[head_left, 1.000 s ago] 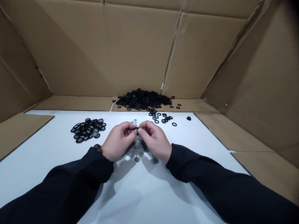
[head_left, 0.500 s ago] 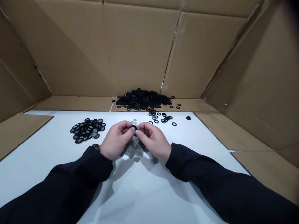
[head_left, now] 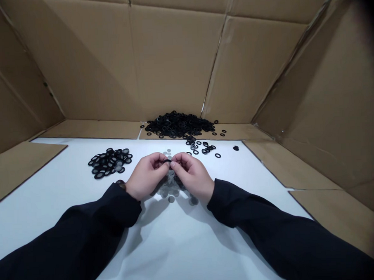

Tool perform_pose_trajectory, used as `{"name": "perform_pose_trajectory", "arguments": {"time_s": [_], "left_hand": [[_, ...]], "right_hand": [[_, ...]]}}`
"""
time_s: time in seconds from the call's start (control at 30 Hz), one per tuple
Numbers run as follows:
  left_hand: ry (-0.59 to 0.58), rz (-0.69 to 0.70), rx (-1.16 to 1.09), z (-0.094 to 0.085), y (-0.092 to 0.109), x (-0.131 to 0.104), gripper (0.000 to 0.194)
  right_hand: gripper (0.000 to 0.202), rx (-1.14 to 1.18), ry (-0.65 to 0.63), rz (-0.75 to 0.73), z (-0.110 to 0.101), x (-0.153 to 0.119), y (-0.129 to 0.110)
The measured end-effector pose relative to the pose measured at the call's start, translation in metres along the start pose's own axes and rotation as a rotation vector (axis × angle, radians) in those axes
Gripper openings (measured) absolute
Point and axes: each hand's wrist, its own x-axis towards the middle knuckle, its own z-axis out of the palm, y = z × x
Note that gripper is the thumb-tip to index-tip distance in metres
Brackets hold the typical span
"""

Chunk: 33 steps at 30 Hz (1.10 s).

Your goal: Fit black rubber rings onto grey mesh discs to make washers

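Between the fingertips of both hands is a black rubber ring [head_left: 167,161], mostly covered by my thumbs and fingers. My left hand [head_left: 149,173] pinches its left side, and my right hand [head_left: 193,172] pinches its right side. Whether a disc sits inside this ring cannot be made out. Just under the hands, thin grey mesh-like discs [head_left: 170,192] lie loosely scattered on the white table [head_left: 167,248]. Left of my left hand is a pile of black rings with grey discs in them [head_left: 110,163].
A large heap of black rings [head_left: 178,124] lies at the back on a cardboard strip. Loose black rings [head_left: 218,155] are spread in front of it to the right. Cardboard walls [head_left: 177,53] stand at the back and both sides.
The ring has tilted and shows less of its face between the fingertips. Both hands have shifted very slightly; the piles look the same.
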Motion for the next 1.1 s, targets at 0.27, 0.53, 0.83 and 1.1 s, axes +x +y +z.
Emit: {"name": "perform_pose_trajectory", "arguments": {"time_s": [0.27, 0.53, 0.83, 1.1], "left_hand": [[0.006, 0.010, 0.018, 0.0014, 0.0036, -0.0024, 0.012], [0.040, 0.028, -0.040, -0.0002, -0.0022, 0.0003, 0.018], [0.018, 0.039, 0.007, 0.0003, 0.0001, -0.0002, 0.016], [-0.002, 0.029, -0.033, 0.0020, 0.0029, -0.0011, 0.017]], "right_hand": [[0.015, -0.069, 0.037, -0.009, 0.0001, -0.0008, -0.0054], [0.017, 0.094, 0.018, 0.056, 0.0014, 0.0004, -0.0012], [0.014, -0.100, 0.013, 0.003, -0.0024, -0.0006, -0.0068], [0.016, -0.012, 0.022, -0.042, -0.0028, 0.0013, -0.0056]]}}
